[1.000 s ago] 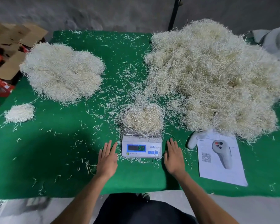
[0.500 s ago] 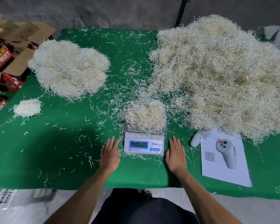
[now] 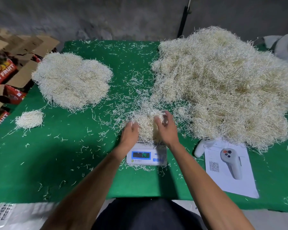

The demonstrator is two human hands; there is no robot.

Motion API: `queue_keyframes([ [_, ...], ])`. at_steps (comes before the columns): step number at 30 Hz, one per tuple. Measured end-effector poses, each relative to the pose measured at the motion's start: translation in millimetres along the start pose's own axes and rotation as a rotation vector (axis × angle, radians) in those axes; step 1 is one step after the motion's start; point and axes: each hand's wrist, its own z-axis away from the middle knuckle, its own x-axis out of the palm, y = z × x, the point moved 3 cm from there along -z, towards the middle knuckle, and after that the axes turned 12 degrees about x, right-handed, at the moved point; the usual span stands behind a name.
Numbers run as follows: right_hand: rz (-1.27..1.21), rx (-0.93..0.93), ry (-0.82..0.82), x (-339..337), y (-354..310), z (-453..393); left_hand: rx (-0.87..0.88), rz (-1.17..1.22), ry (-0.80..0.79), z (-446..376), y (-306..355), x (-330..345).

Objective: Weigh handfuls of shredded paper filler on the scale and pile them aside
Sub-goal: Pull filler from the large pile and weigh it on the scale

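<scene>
A white digital scale (image 3: 145, 156) stands on the green table near the front edge, its display lit. A handful of pale shredded paper (image 3: 146, 125) sits on its platform. My left hand (image 3: 130, 134) grips the handful from the left, fingertips buried in the shreds. My right hand (image 3: 167, 128) grips it from the right, fingers curled over the top. The big source heap of shredded paper (image 3: 223, 83) fills the right half of the table. A flatter weighed pile (image 3: 71, 80) lies at the back left, with a small separate clump (image 3: 29, 119) nearer the left edge.
Loose shreds litter the green cloth (image 3: 56, 155). A white sheet with a QR code (image 3: 229, 176) and two white handheld controllers (image 3: 231, 161) lie right of the scale. Cardboard fruit boxes (image 3: 5, 73) stand off the left edge. A dark pole (image 3: 183, 19) rises behind the table.
Both hands have left the cloth beside the scale, where they lay flat, and moved forward onto the handful on the platform, closing round it.
</scene>
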Motion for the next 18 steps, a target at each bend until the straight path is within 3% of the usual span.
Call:
queue_keyframes([
  [2, -0.022, 0.06, -0.073, 14.1, -9.8, -1.8, 0.025, 0.106, -0.052, 0.1, 11.9, 15.0],
  [4, -0.146, 0.122, -0.058, 18.1, -13.1, -5.1, -0.001, 0.292, -0.002, 1.0, 16.3, 19.1],
  [7, -0.294, 0.168, -0.102, 20.8, -19.9, -10.4, -0.133, 0.665, 0.082, -6.2, 24.4, 13.7],
  [9, -0.256, 0.131, -0.172, 24.7, -27.1, -12.7, -0.235, 0.855, 0.079, -16.8, 35.2, 13.0],
  [12, -0.255, 0.115, -0.15, 16.4, -38.9, -31.2, -0.304, 0.892, 0.167, -33.3, 40.9, -0.9],
  [18, -0.498, 0.319, -0.109, -16.0, -60.8, -85.2, -0.365, 0.839, 0.135, -51.0, 38.0, -24.7],
])
